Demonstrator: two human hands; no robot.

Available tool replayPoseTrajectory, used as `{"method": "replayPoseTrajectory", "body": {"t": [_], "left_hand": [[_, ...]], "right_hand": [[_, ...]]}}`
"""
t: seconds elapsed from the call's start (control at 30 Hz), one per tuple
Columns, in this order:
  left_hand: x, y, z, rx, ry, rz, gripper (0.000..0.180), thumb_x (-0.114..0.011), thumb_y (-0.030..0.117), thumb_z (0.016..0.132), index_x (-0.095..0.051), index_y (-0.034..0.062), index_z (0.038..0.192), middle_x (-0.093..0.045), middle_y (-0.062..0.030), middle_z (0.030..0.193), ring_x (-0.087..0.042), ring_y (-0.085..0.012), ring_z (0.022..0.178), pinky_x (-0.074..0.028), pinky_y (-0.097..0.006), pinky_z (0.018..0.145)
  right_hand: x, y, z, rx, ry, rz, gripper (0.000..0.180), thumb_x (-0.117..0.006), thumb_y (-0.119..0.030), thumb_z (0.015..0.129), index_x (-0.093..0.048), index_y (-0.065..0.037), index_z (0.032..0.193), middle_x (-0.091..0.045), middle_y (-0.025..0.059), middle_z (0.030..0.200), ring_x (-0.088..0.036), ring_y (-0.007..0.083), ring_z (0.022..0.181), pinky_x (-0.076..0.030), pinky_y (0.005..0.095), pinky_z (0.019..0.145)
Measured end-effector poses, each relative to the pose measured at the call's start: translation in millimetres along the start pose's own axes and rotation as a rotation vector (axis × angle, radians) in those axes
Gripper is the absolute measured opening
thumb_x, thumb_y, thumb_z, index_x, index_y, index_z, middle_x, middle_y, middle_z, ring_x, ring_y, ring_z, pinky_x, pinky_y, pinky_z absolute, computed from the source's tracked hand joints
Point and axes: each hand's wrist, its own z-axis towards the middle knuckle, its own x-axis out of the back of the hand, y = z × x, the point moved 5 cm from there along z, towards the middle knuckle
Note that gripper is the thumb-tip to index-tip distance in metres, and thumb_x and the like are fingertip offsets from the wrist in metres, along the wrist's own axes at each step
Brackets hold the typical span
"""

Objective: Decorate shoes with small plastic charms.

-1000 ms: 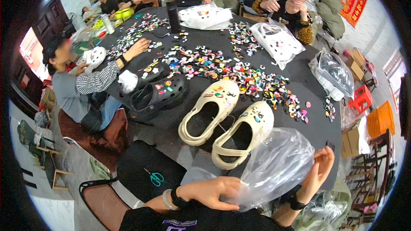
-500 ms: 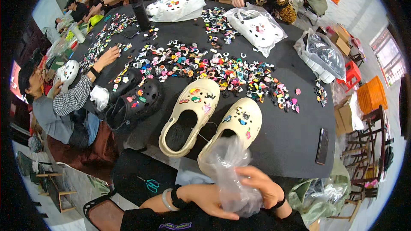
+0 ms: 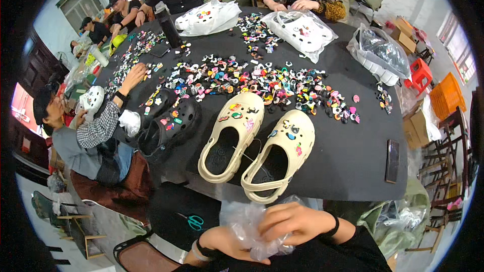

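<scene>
A clear plastic bag (image 3: 243,215) is bunched up low, in front of the table's near edge. From below, my left hand (image 3: 229,242) grips it, part of the fingers hidden by the plastic. My right hand (image 3: 292,221) has its fingers curled into the bag from above. Just beyond lie two cream clogs, a left one (image 3: 246,108) and a right one (image 3: 297,123), joined by a thin tie. Colourful charms sit in the holes of their toes. The right clog's heel strap is nearest the bag, apart from it.
Many loose charms (image 3: 267,78) spread across the black table (image 3: 348,161). Black clogs (image 3: 174,126) stand at left beside a co-worker (image 3: 75,136). A phone (image 3: 392,161) lies at right. Bagged white clogs (image 3: 302,32) are farther back. Teal scissors (image 3: 193,221) rest on a black seat.
The bag, which stood tall over the right clog's heel, is now gathered lower, leaving that heel uncovered. My right hand has moved left and curled in. The view has shifted slightly.
</scene>
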Motion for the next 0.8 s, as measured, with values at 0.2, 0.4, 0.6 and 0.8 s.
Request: {"method": "replayPoseTrajectory", "body": {"t": [0.2,0.4,0.6,0.8], "left_hand": [[45.0,36.2,-55.5,-0.182,0.839,0.252,0.036,-0.073,0.001,0.062,-0.066,0.0035,0.097,-0.067,-0.0146,0.104,-0.063,-0.0303,0.095,-0.048,-0.041,0.084],[33.1,46.4,-88.7,-0.467,1.295,0.117,0.068,-0.072,0.039,0.075,-0.043,0.0054,0.127,-0.051,-0.0262,0.118,-0.054,-0.0358,0.106,-0.044,-0.046,0.092],[32.8,28.1,-35.1,-0.419,1.068,-0.587,0.109,-0.076,0.050,0.071,-0.011,0.0106,0.148,-0.034,-0.0279,0.142,-0.043,-0.0417,0.125,-0.039,-0.051,0.102],[39.4,19.8,-19.1,-0.318,0.893,-0.895,0.123,-0.079,0.054,0.067,0.001,0.0123,0.151,-0.030,-0.0260,0.146,-0.037,-0.0409,0.131,-0.036,-0.051,0.106]], "right_hand": [[26.8,-81.6,-36.3,0.390,0.464,-0.697,0.014,-0.067,-0.008,0.077,-0.069,-0.011,0.090,-0.065,0.0099,0.095,-0.062,0.0228,0.080,-0.050,0.0312,0.062],[3.1,-67.1,-58.7,0.752,0.800,-0.722,0.026,-0.067,-0.011,0.076,-0.066,-0.018,0.100,-0.061,0.0045,0.101,-0.058,0.0202,0.088,-0.048,0.0354,0.072],[-24.6,-11.3,-1.5,0.609,0.497,-0.663,0.021,-0.058,-0.016,0.083,-0.063,-0.014,0.104,-0.062,0.0062,0.106,-0.060,0.0230,0.094,-0.049,0.0378,0.079],[-48.3,59.9,37.1,0.010,0.168,0.159,0.027,-0.048,-0.010,0.091,-0.055,-0.007,0.117,-0.057,0.0130,0.117,-0.055,0.0290,0.108,-0.046,0.0381,0.089]]}}
